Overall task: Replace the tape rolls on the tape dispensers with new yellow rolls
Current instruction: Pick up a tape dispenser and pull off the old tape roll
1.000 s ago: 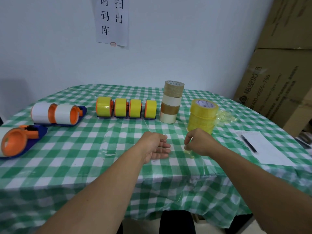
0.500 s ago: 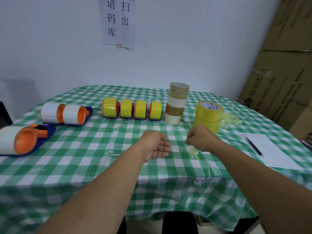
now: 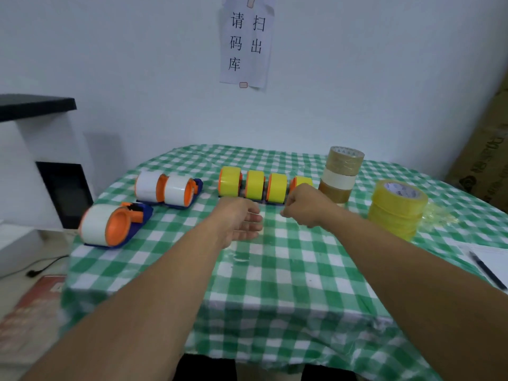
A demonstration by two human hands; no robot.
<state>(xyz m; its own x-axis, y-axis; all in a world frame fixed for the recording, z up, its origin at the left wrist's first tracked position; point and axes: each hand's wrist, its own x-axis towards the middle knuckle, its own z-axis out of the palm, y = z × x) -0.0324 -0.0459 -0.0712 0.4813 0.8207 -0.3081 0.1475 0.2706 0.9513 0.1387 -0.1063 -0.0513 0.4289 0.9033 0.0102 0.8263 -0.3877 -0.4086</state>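
Head camera shows the left hand open, fingers relaxed, and the right hand curled into a fist with nothing visible in it. Both are just in front of the row of yellow-loaded dispensers. The white-roll dispensers lie left of that row, axles crosswise, nearer the left hand. The stack of new yellow rolls stands right of it.

paper sign on wall: 请扫码出库 | cardboard box: print blurred | yellow tape stack: top label illegible
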